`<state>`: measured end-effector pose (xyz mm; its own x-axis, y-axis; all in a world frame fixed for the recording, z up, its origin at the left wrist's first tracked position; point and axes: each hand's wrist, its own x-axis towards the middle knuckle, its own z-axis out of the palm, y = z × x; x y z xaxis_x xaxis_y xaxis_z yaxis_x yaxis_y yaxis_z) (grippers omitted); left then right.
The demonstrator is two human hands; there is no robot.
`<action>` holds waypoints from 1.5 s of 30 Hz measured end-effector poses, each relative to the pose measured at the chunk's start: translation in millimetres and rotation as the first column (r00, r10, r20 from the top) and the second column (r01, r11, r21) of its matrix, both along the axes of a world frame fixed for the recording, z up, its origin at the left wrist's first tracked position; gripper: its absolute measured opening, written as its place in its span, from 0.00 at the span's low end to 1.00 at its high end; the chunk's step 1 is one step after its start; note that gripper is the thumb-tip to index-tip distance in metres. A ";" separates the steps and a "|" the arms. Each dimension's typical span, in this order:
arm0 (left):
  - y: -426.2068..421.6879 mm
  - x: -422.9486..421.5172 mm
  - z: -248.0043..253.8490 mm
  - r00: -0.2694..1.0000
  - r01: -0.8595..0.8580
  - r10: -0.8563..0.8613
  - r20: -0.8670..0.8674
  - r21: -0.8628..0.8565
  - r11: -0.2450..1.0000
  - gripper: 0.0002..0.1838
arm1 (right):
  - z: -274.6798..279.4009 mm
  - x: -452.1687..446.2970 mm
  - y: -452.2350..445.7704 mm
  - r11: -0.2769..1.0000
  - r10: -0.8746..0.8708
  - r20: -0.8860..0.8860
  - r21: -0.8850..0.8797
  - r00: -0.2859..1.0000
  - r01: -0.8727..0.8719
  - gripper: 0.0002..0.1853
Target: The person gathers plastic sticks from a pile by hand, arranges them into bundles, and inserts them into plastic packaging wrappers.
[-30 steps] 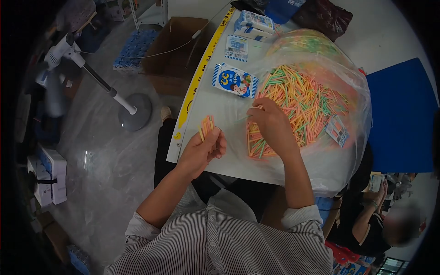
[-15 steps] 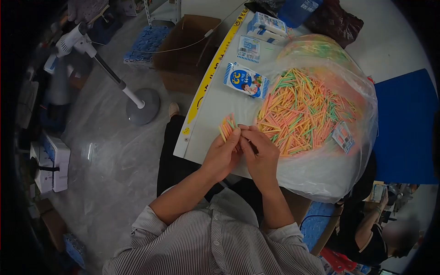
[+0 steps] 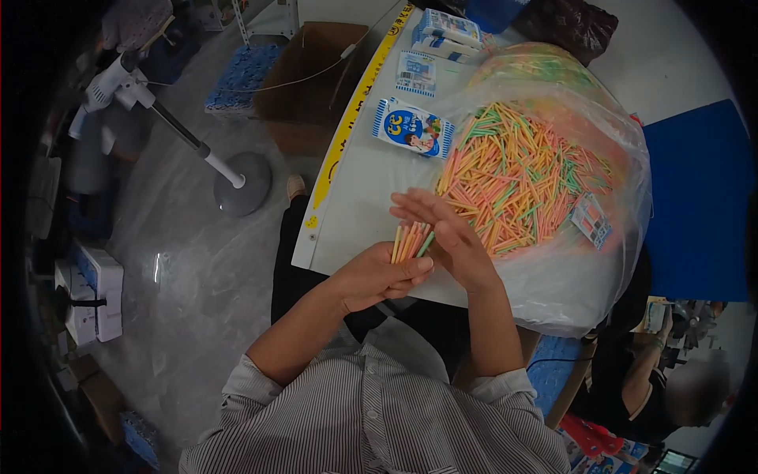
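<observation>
My left hand [image 3: 379, 276] is closed around a bundle of thin candy sticks [image 3: 408, 242] in yellow, pink and green, their tops standing out above the fingers. Just right of the bundle, my right hand [image 3: 454, 237] has its fingers stretched out and holds nothing. Beyond it a large clear plastic bag [image 3: 553, 304] lies spread on the table, full of a heap of loose sticks [image 3: 513, 174] in the same colours. A small printed packet [image 3: 591, 221] rests on the heap's right side. Left of the heap lies a blue and white candy pouch [image 3: 412, 128].
Farther back on the white table [image 3: 347, 197] are a flat packet [image 3: 416, 73] and a stack of packets [image 3: 448, 35]. A blue panel [image 3: 699, 205] is at the right. An open cardboard box [image 3: 308, 87] and a fan-like stand [image 3: 242, 184] are on the floor. Another person [image 3: 639, 379] sits lower right.
My right hand has come away from the left, its fingers now extended. My left hand has drawn slightly closer to my body, with the candy sticks more upright in it.
</observation>
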<state>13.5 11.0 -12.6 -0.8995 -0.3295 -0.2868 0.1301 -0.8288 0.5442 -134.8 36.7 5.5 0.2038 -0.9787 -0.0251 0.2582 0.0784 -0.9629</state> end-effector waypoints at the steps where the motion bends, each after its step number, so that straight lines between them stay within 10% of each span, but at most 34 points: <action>1: -0.7 0.9 -1.6 0.999 0.023 -0.024 -0.044 -0.011 1.000 0.09 | -2.9 -0.6 1.2 0.999 0.047 0.067 0.022 0.997 -0.049 0.17; 5: 2.8 2.7 4.3 0.998 0.065 -0.064 0.020 -0.082 0.995 0.08 | -9.1 -2.6 6.0 0.911 0.380 0.264 0.055 0.886 -0.408 0.17; 8: -2.5 -1.0 8.8 0.992 0.112 -0.113 -0.059 -0.026 0.993 0.08 | 0.5 6.8 6.7 0.978 0.198 0.192 0.023 0.961 -0.206 0.17; 10: -5.8 -6.7 19.2 0.983 0.067 -0.019 0.181 -0.264 0.962 0.10 | 8.2 7.8 11.5 0.975 -0.214 -0.167 -0.101 0.963 0.199 0.18; 14: -32.4 -13.8 12.5 0.966 -0.003 0.187 0.179 -0.715 0.699 0.13 | 3.3 -18.3 9.1 0.839 -0.514 0.165 -0.108 0.842 0.534 0.13; 16: -57.0 -21.6 17.4 0.823 0.098 0.567 0.035 -0.992 -0.081 0.16 | -4.1 -34.6 7.4 0.646 -0.681 0.144 -0.343 0.718 0.682 0.08; 17: -71.1 -27.4 17.4 0.825 0.099 0.565 0.028 -0.991 -0.095 0.16 | -7.1 -37.0 7.2 0.639 -0.681 0.155 -0.351 0.716 0.684 0.08; 18: -86.5 -33.9 15.1 0.772 0.224 0.625 -0.120 -0.868 -0.443 0.17 | -9.7 -37.8 8.7 0.641 -0.709 0.160 -0.258 0.687 0.723 0.06; 20: -108.3 -40.4 1.6 0.736 0.355 0.610 -0.294 -0.600 -0.717 0.18 | -10.4 -38.5 9.6 0.630 -0.737 0.177 -0.170 0.653 0.758 0.05; 28: -114.1 -49.5 -3.5 0.717 0.336 0.689 -0.106 -0.813 -0.475 0.05 | -19.5 -38.1 9.3 0.577 -0.805 0.009 -0.219 0.593 0.787 0.03; 38: -110.6 -44.7 2.3 0.735 0.334 0.669 -0.112 -0.798 -0.501 0.06 | -18.3 -33.0 10.6 0.579 -0.803 -0.118 -0.389 0.585 0.717 0.04; 40: -105.7 -46.4 10.2 0.647 0.310 0.757 0.090 -0.938 -0.154 0.04 | -17.1 -32.0 11.2 0.594 -0.800 -0.203 -0.410 0.565 0.692 0.03; 43: -106.1 -46.1 18.9 0.601 0.031 0.740 -0.301 -0.917 -0.398 0.06 | -16.7 -32.4 9.3 0.589 -0.803 -0.269 -0.489 0.531 0.643 0.04; 45: -102.8 -40.0 34.1 0.615 -0.017 0.743 -0.264 -0.946 -0.323 0.06 | -17.6 -36.9 4.3 0.551 -0.817 -0.277 -0.634 0.505 0.543 0.04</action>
<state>-26.5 -91.9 21.5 -0.3220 -0.7299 0.6029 -0.3351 0.6835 0.6485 -171.7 41.0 -12.0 -0.4456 -0.7098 0.5456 -0.4728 -0.3309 -0.8167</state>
